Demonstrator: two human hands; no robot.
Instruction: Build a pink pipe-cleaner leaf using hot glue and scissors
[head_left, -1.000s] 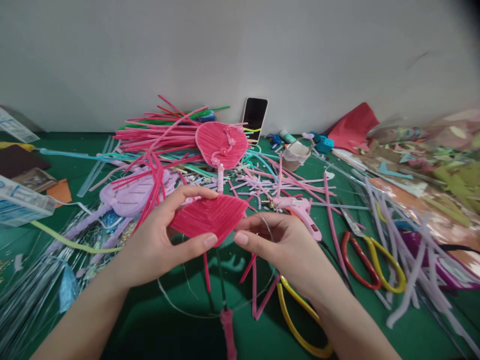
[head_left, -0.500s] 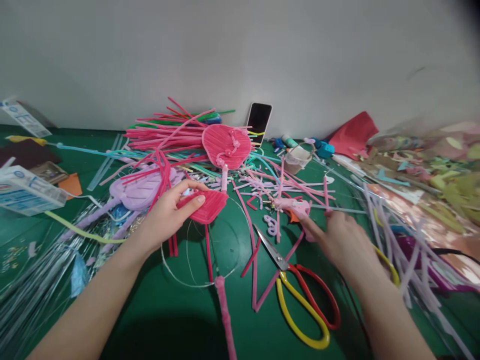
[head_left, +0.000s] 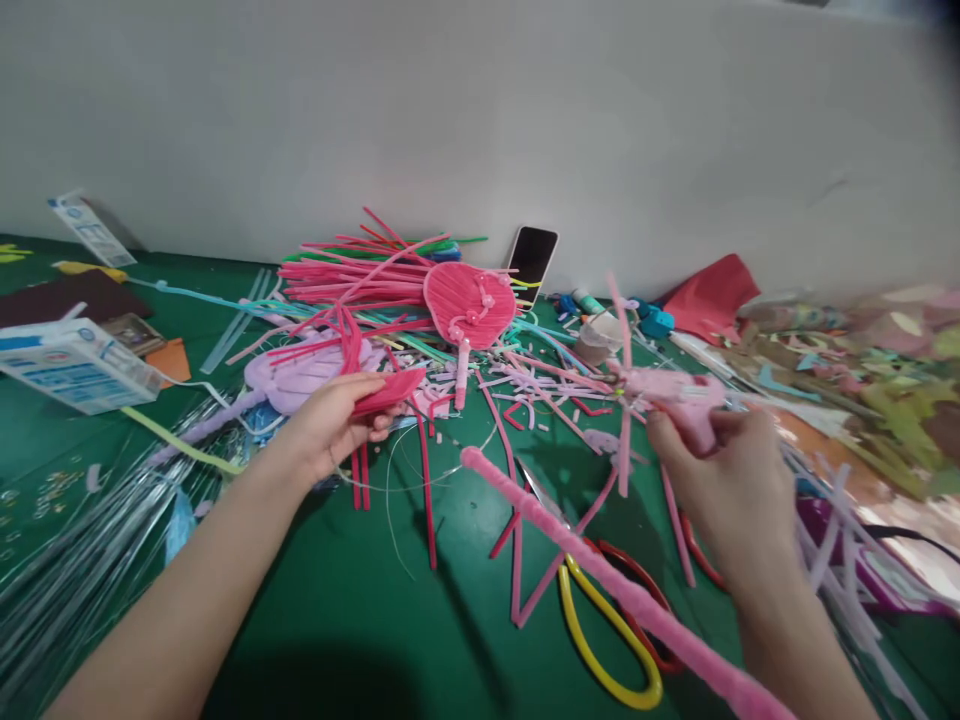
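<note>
Between the thumb and fingers of my left hand is a flat deep-pink pipe-cleaner piece, tilted so its edge faces me. My right hand is closed around the grip of a pink hot glue gun, its nozzle pointing left. Pink pipe-cleaner lengths show at the nozzle. A long fuzzy pink rod slants across the foreground, over the scissors with yellow and red handles. Behind my left hand a heart-like pink fan with small flower beads leans on a bundle of pipe cleaners.
A phone leans on the wall. At left are a purple pipe-cleaner shape, a blue-white box and silvery tinsel strands. Paper scraps heap up at right. Cut pipe-cleaner bits litter the green table.
My right hand has taken hold of the glue gun and lifted it up and rightward. The pink piece in my left hand has tilted edge-on. The fuzzy rod has swung to a slant.
</note>
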